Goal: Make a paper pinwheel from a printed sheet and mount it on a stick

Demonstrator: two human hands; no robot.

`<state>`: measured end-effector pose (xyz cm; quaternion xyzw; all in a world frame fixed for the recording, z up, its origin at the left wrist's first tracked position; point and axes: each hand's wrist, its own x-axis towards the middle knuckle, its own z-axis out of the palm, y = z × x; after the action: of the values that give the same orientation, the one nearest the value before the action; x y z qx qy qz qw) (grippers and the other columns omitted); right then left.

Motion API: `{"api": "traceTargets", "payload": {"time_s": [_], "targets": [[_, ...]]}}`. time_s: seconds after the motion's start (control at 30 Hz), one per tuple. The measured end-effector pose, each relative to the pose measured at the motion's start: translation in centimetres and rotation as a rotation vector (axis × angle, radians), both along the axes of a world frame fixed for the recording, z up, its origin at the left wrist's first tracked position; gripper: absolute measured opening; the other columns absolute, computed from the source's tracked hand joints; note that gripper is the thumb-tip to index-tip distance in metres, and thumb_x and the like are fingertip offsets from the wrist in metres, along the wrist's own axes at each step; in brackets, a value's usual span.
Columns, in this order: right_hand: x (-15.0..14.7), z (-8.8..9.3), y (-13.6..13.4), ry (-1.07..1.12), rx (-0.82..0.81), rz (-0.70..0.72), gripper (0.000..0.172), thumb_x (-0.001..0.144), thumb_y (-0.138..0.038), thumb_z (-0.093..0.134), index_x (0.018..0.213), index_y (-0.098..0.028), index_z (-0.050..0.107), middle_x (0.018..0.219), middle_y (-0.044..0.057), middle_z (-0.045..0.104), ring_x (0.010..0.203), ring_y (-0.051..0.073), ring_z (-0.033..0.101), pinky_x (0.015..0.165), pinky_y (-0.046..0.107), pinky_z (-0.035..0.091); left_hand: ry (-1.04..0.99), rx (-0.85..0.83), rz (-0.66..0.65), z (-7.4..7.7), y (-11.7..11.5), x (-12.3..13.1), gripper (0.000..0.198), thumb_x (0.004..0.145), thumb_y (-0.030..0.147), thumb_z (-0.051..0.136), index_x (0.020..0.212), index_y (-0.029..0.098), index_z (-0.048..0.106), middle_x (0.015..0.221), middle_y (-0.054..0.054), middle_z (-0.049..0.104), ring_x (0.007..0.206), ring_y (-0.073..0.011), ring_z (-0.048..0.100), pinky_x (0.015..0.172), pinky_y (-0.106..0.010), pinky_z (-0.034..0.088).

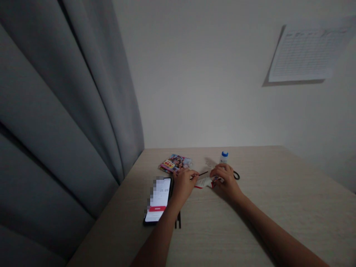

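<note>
My left hand (184,181) pinches a thin dark strip (203,173), which points to the right from the fingertips. Beneath the strip lies a pale piece of printed paper (204,182) with a red edge. Curled over the right end of this paper is my right hand (224,178); its fingertips are closed near a small coloured patch, and what they grip is hard to make out. Just behind the right hand stands a small clear bottle with a blue cap (224,154). A black loop (236,175), perhaps a scissors handle, shows beside that hand.
A lit phone (158,208) lies left of my left forearm. More dark strips (178,221) are partly hidden under that forearm. Colourful printed packaging (175,162) lies at the back left. A grey curtain (105,92) borders the table on the left; a wall stands behind.
</note>
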<state>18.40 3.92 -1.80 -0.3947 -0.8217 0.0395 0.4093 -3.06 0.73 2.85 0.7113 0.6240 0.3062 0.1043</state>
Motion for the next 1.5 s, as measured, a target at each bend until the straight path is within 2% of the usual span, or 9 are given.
{"api": "traceTargets", "payload": {"time_s": [0.33, 0.73, 0.87, 1.1, 1.3, 1.5], "targets": [[0.0, 0.1, -0.1, 0.007, -0.003, -0.029, 0.016, 0.083, -0.014, 0.06, 0.092, -0.026, 0.065, 0.098, 0.002, 0.072, 0.112, 0.028, 0.051, 0.099, 0.047, 0.032, 0.013, -0.054, 0.002, -0.2, -0.1, 0.0, 0.012, 0.085, 0.023, 0.072, 0.091, 0.03, 0.078, 0.099, -0.001, 0.076, 0.11, -0.0241, 0.063, 0.103, -0.045, 0.033], [-0.1, -0.2, 0.0, 0.023, -0.008, -0.053, 0.017, 0.081, -0.016, 0.065, 0.094, -0.027, 0.066, 0.098, 0.002, 0.071, 0.112, 0.029, 0.051, 0.099, 0.048, 0.034, -0.001, -0.039, -0.006, -0.3, 0.0, -0.1, 0.012, 0.084, 0.023, 0.073, 0.091, 0.03, 0.078, 0.098, -0.001, 0.077, 0.11, -0.0235, 0.063, 0.105, -0.044, 0.033], [-0.1, -0.2, 0.0, 0.013, -0.021, -0.063, 0.02, 0.083, -0.016, 0.064, 0.099, -0.027, 0.067, 0.1, 0.003, 0.071, 0.112, 0.029, 0.05, 0.1, 0.049, 0.034, -0.01, -0.036, -0.006, -0.3, -0.1, -0.1, 0.012, 0.084, 0.023, 0.072, 0.091, 0.03, 0.078, 0.098, -0.001, 0.077, 0.11, -0.024, 0.063, 0.107, -0.047, 0.03], [0.2, -0.7, 0.4, -0.018, 0.012, -0.045, 0.024, 0.085, -0.023, 0.067, 0.108, -0.029, 0.07, 0.104, 0.004, 0.072, 0.112, 0.029, 0.052, 0.097, 0.048, 0.036, -0.001, -0.05, -0.014, -0.1, -0.2, -0.1, 0.014, 0.085, 0.022, 0.071, 0.093, 0.03, 0.078, 0.1, -0.002, 0.077, 0.109, -0.023, 0.063, 0.105, -0.045, 0.033], [0.3, -0.5, 0.4, -0.048, 0.011, -0.027, 0.024, 0.086, -0.024, 0.067, 0.108, -0.03, 0.072, 0.106, 0.004, 0.072, 0.111, 0.029, 0.053, 0.097, 0.049, 0.037, -0.003, -0.038, -0.008, -0.4, -0.1, -0.2, 0.014, 0.087, 0.022, 0.068, 0.092, 0.03, 0.078, 0.102, -0.002, 0.077, 0.112, -0.0238, 0.062, 0.107, -0.047, 0.031], [0.4, 0.4, 0.1, -0.121, -0.03, -0.045, 0.016, 0.083, -0.025, 0.07, 0.098, -0.03, 0.074, 0.104, 0.005, 0.072, 0.109, 0.03, 0.054, 0.095, 0.05, 0.038, 0.033, -0.074, -0.014, -0.3, -0.2, 0.0, 0.016, 0.088, 0.022, 0.066, 0.091, 0.031, 0.079, 0.104, -0.003, 0.076, 0.114, -0.0254, 0.06, 0.107, -0.051, 0.029]]}}
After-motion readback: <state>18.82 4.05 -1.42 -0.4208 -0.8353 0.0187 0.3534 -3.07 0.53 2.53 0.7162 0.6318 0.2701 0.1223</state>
